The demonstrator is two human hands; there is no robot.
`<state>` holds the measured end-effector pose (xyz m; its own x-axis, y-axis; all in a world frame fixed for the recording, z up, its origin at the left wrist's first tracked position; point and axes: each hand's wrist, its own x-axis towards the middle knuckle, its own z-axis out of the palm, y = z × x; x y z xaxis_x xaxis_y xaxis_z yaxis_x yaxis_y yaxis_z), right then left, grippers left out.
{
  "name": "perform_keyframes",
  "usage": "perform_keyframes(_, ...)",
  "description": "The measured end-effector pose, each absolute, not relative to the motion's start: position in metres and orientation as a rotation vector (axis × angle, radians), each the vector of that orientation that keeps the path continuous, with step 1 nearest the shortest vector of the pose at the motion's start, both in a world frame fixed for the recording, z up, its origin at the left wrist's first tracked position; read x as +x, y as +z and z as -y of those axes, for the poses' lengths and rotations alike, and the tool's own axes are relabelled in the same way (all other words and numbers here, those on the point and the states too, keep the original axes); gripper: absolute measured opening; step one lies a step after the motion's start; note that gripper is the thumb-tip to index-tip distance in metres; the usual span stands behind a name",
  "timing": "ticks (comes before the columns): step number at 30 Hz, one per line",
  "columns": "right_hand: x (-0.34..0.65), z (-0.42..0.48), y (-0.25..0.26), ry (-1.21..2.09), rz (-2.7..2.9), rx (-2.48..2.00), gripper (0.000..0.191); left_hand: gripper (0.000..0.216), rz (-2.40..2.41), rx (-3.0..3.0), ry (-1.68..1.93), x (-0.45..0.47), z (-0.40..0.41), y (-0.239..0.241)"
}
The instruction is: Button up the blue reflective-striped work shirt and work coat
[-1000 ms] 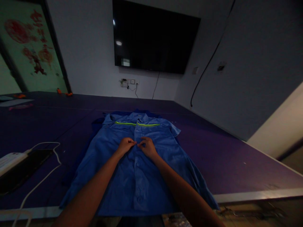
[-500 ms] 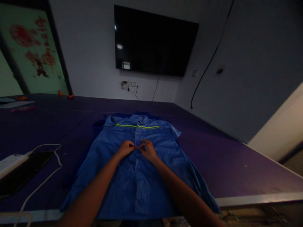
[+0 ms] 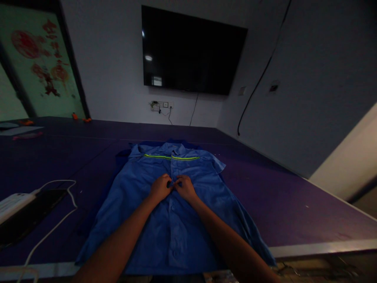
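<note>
A blue short-sleeved shirt lies front side up on the purple table, its collar away from me and its hem at the near edge. Yellow-green stripes cross its chest. My left hand is closed in a pinch on the front placket, around mid-length. Right beside it, my right hand pinches the same strip of cloth, fingertips nearly meeting the left ones. Whatever button sits between the fingers is hidden. Below the hands, buttons show along the placket. Darker blue cloth peeks out from under the shirt.
To the left, a white power strip and a black flat object lie with a white cable looping towards the near edge. Papers and small orange objects are at the far left. A television hangs ahead.
My left hand has shifted slightly right, closer to my right hand, and its fingers have curled in more. The placket has moved a little to the right. My right hand is nearly in place.
</note>
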<state>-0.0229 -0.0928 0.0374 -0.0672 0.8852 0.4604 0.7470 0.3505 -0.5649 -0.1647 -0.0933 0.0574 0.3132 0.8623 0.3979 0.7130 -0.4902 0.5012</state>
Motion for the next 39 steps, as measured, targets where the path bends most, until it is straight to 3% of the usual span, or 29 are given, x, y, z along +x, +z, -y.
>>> perform_keyframes(12,-0.022,0.088,0.038,0.277,1.863,-1.309,0.031,0.011,-1.466,2.427,0.924,-0.164,0.095,0.056)
perform_keyframes(25,-0.021,0.091,0.039,0.212,1.851,-1.312,0.025,0.005,-1.397,2.349,0.927,-0.164,0.093,0.055)
perform_keyframes(30,-0.020,0.095,0.044,0.184,2.011,-1.225,0.053,0.009,-1.380,2.332,0.916,-0.164,0.093,0.056)
perform_keyframes(39,-0.019,0.096,0.046,0.177,2.036,-1.361,0.030,0.012,-1.358,2.402,0.882,-0.165,0.091,0.054)
